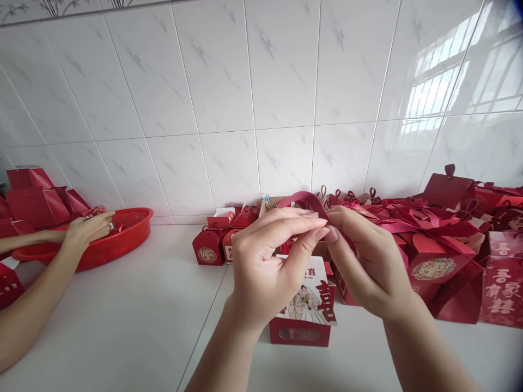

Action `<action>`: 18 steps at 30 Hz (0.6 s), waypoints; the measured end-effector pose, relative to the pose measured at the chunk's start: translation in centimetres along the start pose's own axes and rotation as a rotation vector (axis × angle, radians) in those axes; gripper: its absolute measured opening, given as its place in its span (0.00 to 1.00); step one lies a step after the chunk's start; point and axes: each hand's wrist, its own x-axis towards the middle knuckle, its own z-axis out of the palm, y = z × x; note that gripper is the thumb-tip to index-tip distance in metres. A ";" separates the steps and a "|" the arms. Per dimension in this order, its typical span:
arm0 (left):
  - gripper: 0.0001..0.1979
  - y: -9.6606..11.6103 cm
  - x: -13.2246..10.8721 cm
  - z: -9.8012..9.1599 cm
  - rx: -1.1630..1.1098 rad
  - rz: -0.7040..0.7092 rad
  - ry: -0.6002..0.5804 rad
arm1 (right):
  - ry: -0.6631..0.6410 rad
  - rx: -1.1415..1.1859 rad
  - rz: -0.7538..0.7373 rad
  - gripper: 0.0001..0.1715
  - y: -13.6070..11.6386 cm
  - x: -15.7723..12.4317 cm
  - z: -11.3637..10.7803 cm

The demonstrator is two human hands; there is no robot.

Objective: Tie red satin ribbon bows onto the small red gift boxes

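Observation:
Both my hands meet above a small red-and-white gift box point(304, 305) that stands on the white table. Its pale front flap carries red characters and a drawn couple, with a clear window low on the box. A dark red ribbon point(307, 199) arches up behind my fingers. My left hand point(273, 261) pinches the ribbon between thumb and fingers. Against it, thumb to thumb, my right hand point(363, 256) pinches the ribbon too. The exact spot where the ribbon passes between the fingertips is partly hidden.
Many red gift boxes point(437, 261) with ribbons crowd the right side. Smaller red boxes point(208, 246) stand by the tiled wall point(220, 174). At left, another person's hands point(87, 226) reach into a red plastic basin point(122, 247), with more red boxes point(36, 204) behind it.

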 end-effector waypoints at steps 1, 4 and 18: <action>0.10 0.0 0.0 0.0 0.004 -0.003 -0.006 | 0.011 -0.006 -0.003 0.09 0.0 0.0 0.0; 0.10 0.2 0.0 0.1 0.010 0.014 -0.008 | 0.043 -0.039 -0.031 0.08 0.1 0.0 0.2; 0.07 0.6 0.1 0.0 0.011 -0.015 -0.072 | 0.053 -0.108 -0.084 0.08 0.0 -0.1 0.6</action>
